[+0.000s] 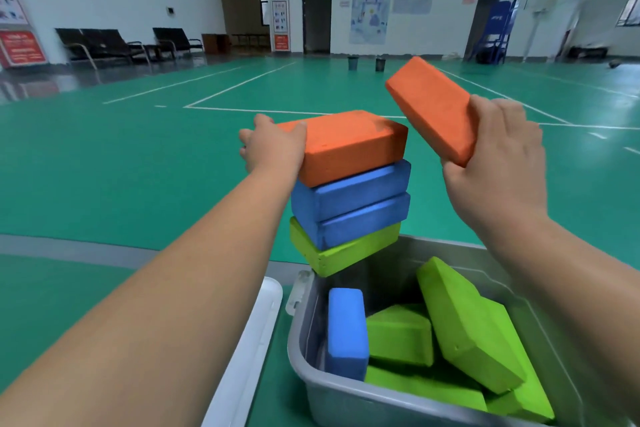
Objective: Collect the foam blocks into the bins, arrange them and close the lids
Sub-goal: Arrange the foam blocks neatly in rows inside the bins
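A stack of foam blocks hangs above the far left corner of the grey bin (349, 395): an orange block (349, 146) on top, two blue blocks (360, 208) under it, a green block (343, 250) at the bottom. My left hand (273, 149) grips the left end of the top orange block. My right hand (498, 163) holds a second orange block (433, 107), tilted, to the right of the stack. Inside the bin stand a blue block (346, 329) on end and several green blocks (471, 329), leaning loosely.
A white bin lid (249, 354) lies on the green court floor just left of the bin. Two dark buckets (366, 63) stand far off by the back wall. Black waiting chairs (104, 45) line the left wall.
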`<state>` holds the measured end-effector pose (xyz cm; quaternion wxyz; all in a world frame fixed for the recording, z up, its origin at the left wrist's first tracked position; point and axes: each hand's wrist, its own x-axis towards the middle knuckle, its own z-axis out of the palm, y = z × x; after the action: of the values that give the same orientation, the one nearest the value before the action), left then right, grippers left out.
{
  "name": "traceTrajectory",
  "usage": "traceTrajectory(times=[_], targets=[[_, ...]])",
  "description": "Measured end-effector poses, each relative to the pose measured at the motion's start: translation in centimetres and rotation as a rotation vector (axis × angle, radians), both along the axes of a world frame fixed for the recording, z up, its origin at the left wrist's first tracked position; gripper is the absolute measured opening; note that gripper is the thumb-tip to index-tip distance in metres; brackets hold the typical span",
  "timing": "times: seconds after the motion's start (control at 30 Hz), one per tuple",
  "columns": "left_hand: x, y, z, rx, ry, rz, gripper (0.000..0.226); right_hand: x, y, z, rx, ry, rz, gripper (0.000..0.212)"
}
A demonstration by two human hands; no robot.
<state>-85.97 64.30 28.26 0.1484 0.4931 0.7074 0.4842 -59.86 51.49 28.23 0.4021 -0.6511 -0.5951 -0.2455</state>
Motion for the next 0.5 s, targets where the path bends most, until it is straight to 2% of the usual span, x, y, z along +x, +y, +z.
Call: traceTrajectory(times=[0.07,0.1,0.27,0.4,0.5], targets=[[0.2,-0.4,-0.2,0.128,0.124,-0.036,0.041,-1.5,0.7,1.1,0.042,-0.055,0.063,0.075],[0.2,-0.5,-0.2,0.162,0.165,-0.068,0.038,-2.3,1.1,1.6,0.058,-0.075,0.100,0.077],[-0.7,-0.6,-0.3,0.118,0.268,-0.135,0.038,-6.0,3.9,3.8,0.010,-0.097,0.256,0.086],[-1.4,-1.1,-1.1,0.042,0.284,-0.260,0.050,-6.7,5.4,3.3,-0.190,-0.201,0.135,0.086],[-1.5,-1.3,-1.6,-0.008,0.276,-0.358,0.062,-6.9,5.6,2.4,-0.266,-0.162,0.083,0.091]])
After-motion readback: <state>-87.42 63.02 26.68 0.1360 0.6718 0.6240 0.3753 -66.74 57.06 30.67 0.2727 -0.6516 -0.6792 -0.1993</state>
